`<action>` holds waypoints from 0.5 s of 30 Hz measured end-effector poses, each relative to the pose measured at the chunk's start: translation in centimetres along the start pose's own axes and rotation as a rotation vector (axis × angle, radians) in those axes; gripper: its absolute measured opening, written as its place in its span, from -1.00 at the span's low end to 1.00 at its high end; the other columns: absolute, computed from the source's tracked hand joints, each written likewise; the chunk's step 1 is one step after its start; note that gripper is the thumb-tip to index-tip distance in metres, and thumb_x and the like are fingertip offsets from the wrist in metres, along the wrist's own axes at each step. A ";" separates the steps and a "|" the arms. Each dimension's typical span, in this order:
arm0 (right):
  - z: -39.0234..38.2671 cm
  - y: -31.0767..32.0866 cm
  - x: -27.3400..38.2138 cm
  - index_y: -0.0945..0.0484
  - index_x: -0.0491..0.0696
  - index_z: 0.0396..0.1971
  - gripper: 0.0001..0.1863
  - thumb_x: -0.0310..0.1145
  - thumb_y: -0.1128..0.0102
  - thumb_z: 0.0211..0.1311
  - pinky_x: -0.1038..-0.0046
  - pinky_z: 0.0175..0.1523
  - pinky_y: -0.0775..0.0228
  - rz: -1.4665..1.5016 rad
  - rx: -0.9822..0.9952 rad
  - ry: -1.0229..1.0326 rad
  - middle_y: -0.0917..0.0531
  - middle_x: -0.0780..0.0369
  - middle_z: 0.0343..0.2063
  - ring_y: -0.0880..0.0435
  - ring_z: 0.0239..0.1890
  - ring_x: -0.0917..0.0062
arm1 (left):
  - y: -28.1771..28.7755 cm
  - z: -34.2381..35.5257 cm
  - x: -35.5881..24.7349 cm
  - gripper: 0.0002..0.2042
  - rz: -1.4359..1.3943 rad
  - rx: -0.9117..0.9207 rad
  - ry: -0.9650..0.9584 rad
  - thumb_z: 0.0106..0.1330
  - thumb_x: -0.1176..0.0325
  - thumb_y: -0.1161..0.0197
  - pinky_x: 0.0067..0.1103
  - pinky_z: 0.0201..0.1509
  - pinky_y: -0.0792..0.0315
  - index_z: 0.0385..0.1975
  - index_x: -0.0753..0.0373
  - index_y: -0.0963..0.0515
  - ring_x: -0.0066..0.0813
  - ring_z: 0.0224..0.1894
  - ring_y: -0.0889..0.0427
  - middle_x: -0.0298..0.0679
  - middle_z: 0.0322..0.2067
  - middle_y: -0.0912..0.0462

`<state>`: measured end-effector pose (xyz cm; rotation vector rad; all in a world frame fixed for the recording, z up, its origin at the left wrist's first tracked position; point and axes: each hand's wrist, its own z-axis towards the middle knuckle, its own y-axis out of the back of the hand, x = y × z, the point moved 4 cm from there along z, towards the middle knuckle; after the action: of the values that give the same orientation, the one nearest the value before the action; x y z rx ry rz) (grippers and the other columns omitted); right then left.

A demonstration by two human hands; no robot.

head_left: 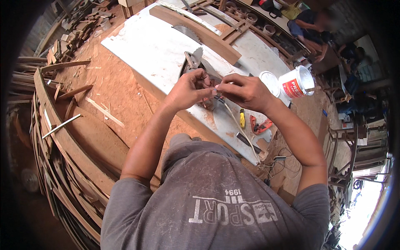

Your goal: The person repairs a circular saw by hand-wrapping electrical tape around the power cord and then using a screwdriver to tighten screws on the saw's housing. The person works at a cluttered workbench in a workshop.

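A small part (214,91) sits between your two hands, at the meeting fingertips; its exact form is too small to tell. Your left hand (188,90) is curled, thumb and forefinger pinching at the part. Your right hand (246,93) pinches from the opposite side, its other fingers folded. A pale cord (236,118) runs from below your right hand to the near edge of the white worktable (137,50). Right of the cord lie a yellow tool (242,118) and a red tool (259,126). Beneath and beyond your hands, partly hidden by them, rests a power saw (199,56). Farther right stands a white bucket (296,82); farther ahead, a loose circular blade (186,32) lies beside a curved plank (200,31).
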<state>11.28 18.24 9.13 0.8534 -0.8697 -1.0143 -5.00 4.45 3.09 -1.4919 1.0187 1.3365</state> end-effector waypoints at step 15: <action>2.1 0.1 0.1 -0.74 -0.05 -0.24 -0.83 -0.26 -0.41 0.40 0.26 -0.21 -0.61 -0.028 0.243 -0.133 -0.78 0.22 -0.28 -0.74 -0.34 0.39 | 0.3 0.5 -0.8 -0.74 0.211 0.038 0.003 0.35 0.54 -0.52 -0.55 -0.11 -0.62 -0.24 0.24 -0.48 -0.56 -0.15 -0.77 -0.26 -0.27 -0.77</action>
<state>9.43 17.75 10.05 1.0134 -1.1134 -1.0113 -5.47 4.88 3.81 -1.3887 1.2243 1.4530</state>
